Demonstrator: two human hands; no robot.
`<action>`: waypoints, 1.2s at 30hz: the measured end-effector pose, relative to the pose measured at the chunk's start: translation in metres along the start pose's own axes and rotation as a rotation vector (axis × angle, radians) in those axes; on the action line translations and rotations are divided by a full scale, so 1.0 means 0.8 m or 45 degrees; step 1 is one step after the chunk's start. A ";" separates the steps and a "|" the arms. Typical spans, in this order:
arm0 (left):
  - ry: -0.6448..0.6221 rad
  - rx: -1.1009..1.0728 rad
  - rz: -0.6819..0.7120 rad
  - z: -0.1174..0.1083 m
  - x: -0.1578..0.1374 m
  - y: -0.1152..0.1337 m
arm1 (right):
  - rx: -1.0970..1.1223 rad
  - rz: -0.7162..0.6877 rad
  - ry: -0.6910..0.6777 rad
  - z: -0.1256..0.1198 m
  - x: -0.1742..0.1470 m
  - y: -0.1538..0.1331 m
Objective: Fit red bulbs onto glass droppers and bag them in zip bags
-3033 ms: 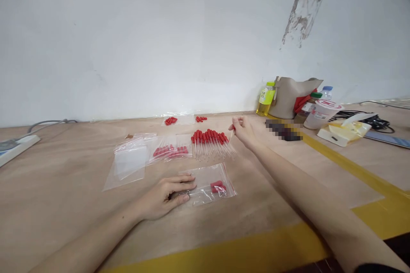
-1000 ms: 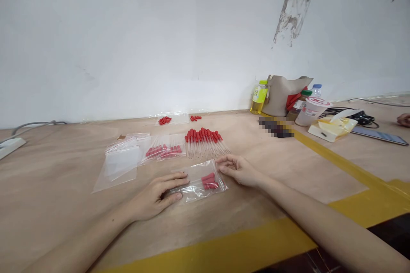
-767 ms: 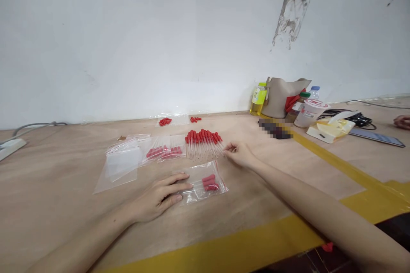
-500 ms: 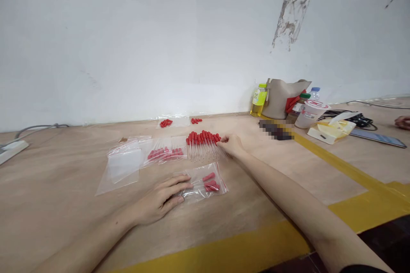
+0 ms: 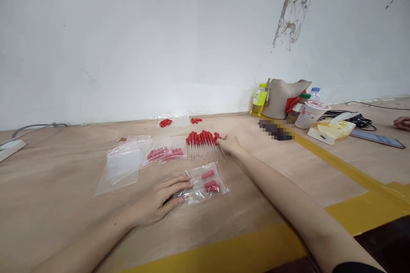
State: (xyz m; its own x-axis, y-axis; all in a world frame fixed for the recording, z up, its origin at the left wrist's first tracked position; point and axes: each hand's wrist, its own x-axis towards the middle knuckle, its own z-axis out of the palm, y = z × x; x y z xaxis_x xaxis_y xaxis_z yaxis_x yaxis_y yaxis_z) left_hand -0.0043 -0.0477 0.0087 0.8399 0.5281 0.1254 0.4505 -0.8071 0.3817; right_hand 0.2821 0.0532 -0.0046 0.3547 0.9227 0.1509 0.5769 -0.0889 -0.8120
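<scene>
My left hand (image 5: 165, 198) lies palm down, fingers stretched out and apart, on the left end of a clear zip bag (image 5: 195, 194). Inside that bag are several droppers, their red bulbs (image 5: 211, 186) toward the right end. At the right end of a row of red-bulbed glass droppers (image 5: 201, 145), the fingertips of my right hand (image 5: 229, 143) are closed on one dropper (image 5: 218, 137) near its bulb. Left of the row lie filled zip bags (image 5: 165, 151), their red bulbs showing through the plastic. Further left are flat zip bags (image 5: 123, 168) with no bulbs visible.
Loose red bulbs (image 5: 165, 123) lie on plastic near the wall. To the right stand a yellow-green-capped bottle (image 5: 259, 100), a beige container (image 5: 277, 100), a lidded cup (image 5: 310, 115) and a tissue pack (image 5: 333, 130). Another person's hand (image 5: 402, 123) shows at the right edge.
My right hand has shifted slightly up and left at the row's end, and a dropper's bulb now shows at its fingertips. My left hand stays on the bag.
</scene>
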 end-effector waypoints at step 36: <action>-0.018 0.003 -0.024 0.002 0.000 -0.002 | 1.111 0.006 -0.364 -0.034 -0.130 0.014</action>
State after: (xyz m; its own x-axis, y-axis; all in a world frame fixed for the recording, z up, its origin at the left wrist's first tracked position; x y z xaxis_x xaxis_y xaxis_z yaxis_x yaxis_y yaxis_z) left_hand -0.0046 -0.0467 0.0065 0.8354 0.5394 0.1056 0.4669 -0.7977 0.3816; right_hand 0.2713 -0.0541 -0.0141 0.0934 0.9910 0.0961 -0.2256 0.1151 -0.9674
